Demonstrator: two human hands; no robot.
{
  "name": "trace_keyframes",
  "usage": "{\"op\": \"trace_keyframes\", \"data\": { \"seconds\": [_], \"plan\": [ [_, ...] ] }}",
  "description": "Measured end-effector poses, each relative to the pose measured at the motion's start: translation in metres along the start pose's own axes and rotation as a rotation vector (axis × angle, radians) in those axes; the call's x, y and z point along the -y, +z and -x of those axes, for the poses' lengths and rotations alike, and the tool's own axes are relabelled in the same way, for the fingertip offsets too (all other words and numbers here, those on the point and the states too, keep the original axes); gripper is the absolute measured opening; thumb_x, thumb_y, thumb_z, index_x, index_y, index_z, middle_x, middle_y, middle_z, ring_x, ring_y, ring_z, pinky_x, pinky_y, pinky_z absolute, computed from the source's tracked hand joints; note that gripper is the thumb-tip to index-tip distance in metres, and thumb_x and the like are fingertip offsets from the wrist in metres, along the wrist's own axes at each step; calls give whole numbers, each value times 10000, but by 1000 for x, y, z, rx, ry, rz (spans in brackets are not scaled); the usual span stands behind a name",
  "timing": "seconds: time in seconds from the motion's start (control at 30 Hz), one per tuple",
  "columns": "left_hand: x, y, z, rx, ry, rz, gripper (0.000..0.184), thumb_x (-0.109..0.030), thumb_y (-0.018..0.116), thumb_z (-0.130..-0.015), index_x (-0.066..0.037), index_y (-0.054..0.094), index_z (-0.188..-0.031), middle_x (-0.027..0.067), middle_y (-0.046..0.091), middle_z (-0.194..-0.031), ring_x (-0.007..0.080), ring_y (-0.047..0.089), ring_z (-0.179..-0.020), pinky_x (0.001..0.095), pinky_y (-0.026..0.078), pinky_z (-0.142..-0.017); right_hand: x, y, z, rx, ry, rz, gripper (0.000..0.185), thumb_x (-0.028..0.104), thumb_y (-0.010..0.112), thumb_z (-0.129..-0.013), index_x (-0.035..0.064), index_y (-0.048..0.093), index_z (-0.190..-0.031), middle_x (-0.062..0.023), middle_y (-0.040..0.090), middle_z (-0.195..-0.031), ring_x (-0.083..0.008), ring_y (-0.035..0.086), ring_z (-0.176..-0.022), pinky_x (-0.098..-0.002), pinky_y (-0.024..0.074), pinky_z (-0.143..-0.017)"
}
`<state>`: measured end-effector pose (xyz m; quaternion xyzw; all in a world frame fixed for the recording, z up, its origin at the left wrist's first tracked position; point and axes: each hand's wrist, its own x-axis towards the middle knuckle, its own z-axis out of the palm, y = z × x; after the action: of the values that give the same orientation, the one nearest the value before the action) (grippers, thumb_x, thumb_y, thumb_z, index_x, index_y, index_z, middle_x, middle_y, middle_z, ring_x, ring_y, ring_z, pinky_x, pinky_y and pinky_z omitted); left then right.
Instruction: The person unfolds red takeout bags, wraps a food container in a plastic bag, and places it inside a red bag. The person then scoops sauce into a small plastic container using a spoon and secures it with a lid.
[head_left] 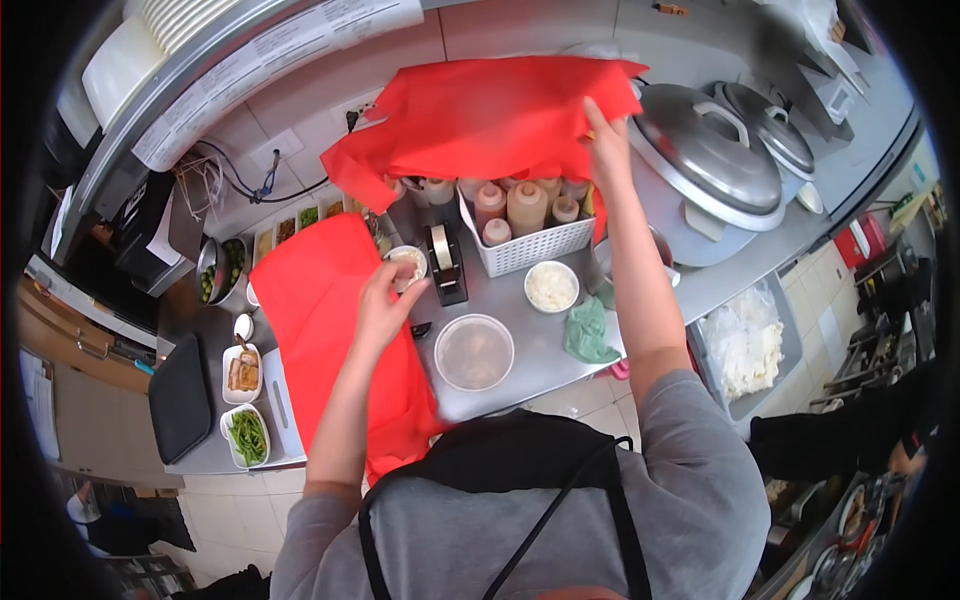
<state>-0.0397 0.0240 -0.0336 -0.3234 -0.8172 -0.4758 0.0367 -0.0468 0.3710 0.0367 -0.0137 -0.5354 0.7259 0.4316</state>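
Observation:
My right hand [608, 145] grips the right end of a red cloth [480, 120], which is stretched out above the back of the counter. It hangs over the squeeze bottles [527, 208] in a white basket [537, 250] and hides some of their tops. A second red cloth [320, 300] drapes over the counter's left part and its front edge, beneath my left forearm. My left hand [382, 300] is empty, with thumb and fingers apart, in front of a small white bowl [408, 262]. Close by stands a black tape dispenser [447, 272].
A round clear container [474, 353], a rice bowl [551, 288] and a green crumpled cloth [591, 331] sit near the front. Large lidded pots [710, 150] stand right. Left are green vegetables [247, 437] in a dish and a black tray [183, 400].

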Motion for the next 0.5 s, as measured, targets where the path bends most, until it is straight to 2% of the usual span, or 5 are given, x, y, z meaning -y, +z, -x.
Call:
{"op": "trace_keyframes", "data": {
  "seconds": [0.13, 0.17, 0.27, 0.4, 0.5],
  "plan": [
    [-64, 26, -92, -100, 287, -226, 1114, -319, 788, -486, -60, 107, -1330, 186, 132, -1370, 325, 213, -1245, 405, 271, -984, 31, 53, 6, 510, 168, 290, 366, 270, 569, -800, -26, 524, -1009, -43, 580, -892, -131, 529, -814, -288, 425, -690],
    [-71, 35, -112, -157, 311, -217, 1138, -345, 791, -467, -56, 106, -1329, 206, 122, -1365, 345, 208, -1241, 418, 262, -983, 36, 60, 12, 637, 148, 220, 388, 275, 572, -799, -26, 512, -1037, -48, 570, -940, -133, 522, -860, -285, 416, -737],
    [-49, 58, -171, -270, 406, -304, 854, -217, 684, -600, -64, 225, -1304, 195, 195, -1346, 356, 219, -1233, 457, 273, -964, 42, 58, 18, 804, 145, 18, 453, 288, 582, -792, -17, 472, -1107, -68, 529, -1075, -141, 485, -986, -276, 383, -852],
    [-22, 69, -217, -228, 407, -724, 617, -163, 558, -681, -119, 347, -1259, 139, 231, -1348, 350, 222, -1234, 483, 271, -957, -17, 5, -14, 550, -78, 513, 664, 359, 637, -717, 0, 377, -1211, -158, 426, -1213, -233, 414, -1120, -333, 333, -929],
    [-24, 75, -231, -95, 300, -851, 419, -180, 458, -776, -103, 429, -1187, 138, 318, -1291, 346, 258, -1209, 436, 256, -981, -63, -17, -43, 286, -384, 1275, 903, 399, 724, -570, -14, 308, -1258, -200, 417, -1207, -327, 403, -1115, -400, 310, -938]
  ]
}}
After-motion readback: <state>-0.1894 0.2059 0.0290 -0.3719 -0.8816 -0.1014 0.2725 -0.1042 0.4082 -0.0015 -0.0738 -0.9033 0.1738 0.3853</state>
